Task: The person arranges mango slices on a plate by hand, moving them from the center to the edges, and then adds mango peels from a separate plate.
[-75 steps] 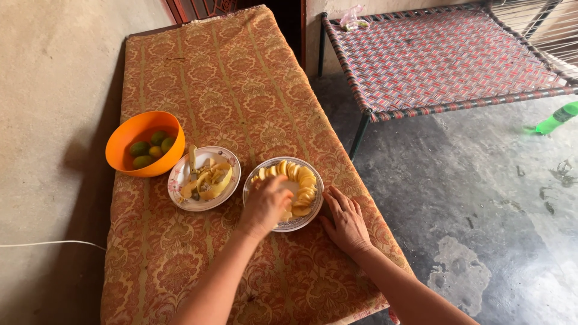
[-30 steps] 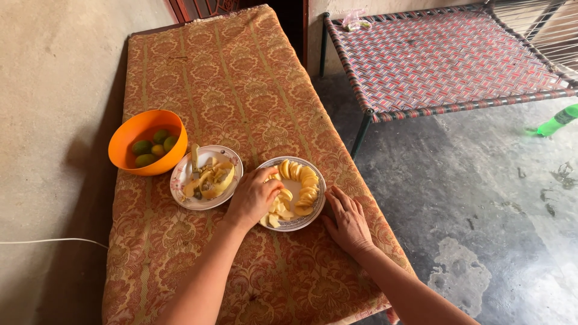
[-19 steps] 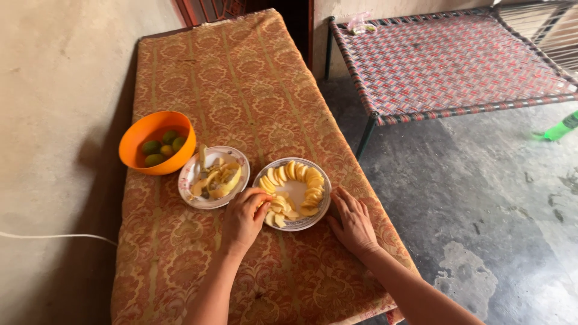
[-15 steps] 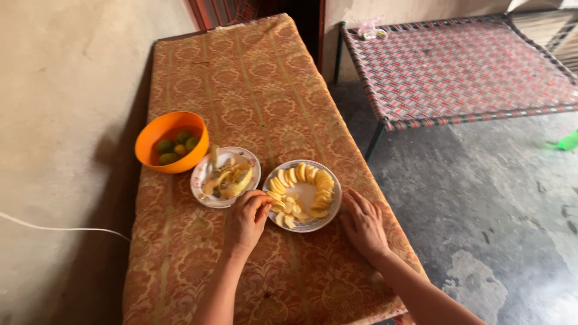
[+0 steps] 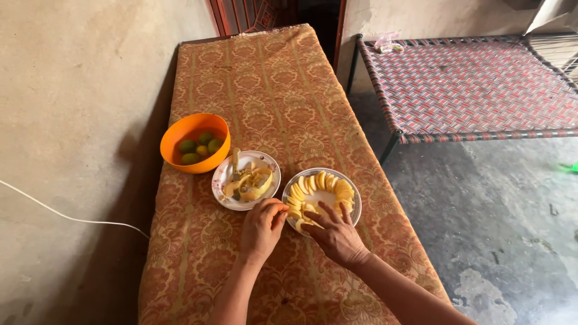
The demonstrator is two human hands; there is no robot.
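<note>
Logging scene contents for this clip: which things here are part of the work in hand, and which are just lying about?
In use:
- plate of yellow fruit slices
- left hand, at the slices on that plate's near edge
- right hand, fingers on the slices

Lying about:
- plate of peels
- orange bowl with green fruits
- woven cot
- white cable

The scene is lit by soft, even daylight, and no glare is seen on the plate of fruit slices under the fingers. A shadow is cast left of the fingers, onto the wall. Focus is sharp throughout, with slight edge stretching.
</note>
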